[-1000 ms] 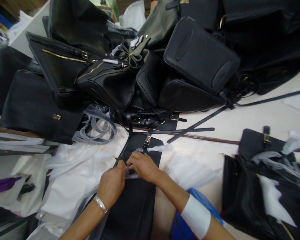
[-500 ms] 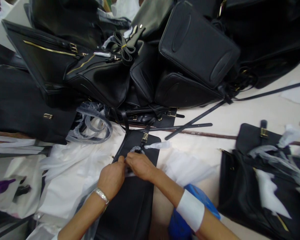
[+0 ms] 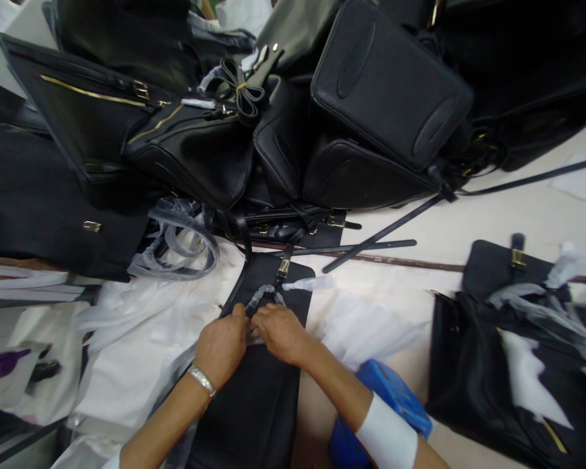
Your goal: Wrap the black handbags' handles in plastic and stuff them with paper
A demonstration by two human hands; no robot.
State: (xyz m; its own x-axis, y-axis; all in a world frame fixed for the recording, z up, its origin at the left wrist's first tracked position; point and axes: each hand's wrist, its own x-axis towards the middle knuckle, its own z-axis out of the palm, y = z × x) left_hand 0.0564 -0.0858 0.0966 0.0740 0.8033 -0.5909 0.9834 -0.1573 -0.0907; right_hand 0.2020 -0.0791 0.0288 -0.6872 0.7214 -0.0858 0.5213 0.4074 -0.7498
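Note:
In front of me a black leather bag [image 3: 254, 404] lies on the pale table, its flap with a gold buckle [image 3: 284, 266] pointing away. A handle loop [image 3: 262, 290] wrapped in clear plastic stands near the flap. Both hands meet just below that loop. My left hand [image 3: 222, 345], with a silver bracelet at the wrist, is closed, fingers pinched on something hidden. My right hand [image 3: 280, 332] is closed beside it, its fingertips bent down at the same spot. What the fingers grip is too small and covered to make out. A strip of plastic [image 3: 310, 284] sticks out right of the buckle.
Several black bags [image 3: 390, 85] are piled along the back. Another black bag [image 3: 508, 365] with plastic-wrapped straps lies at the right. A blue container [image 3: 385, 404] sits under my right forearm. White tissue [image 3: 366, 326] and a coiled wrapped strap [image 3: 185, 241] lie nearby.
My right hand has shifted slightly down and right, away from the handle loop, so more of the loop shows. My left hand has barely moved.

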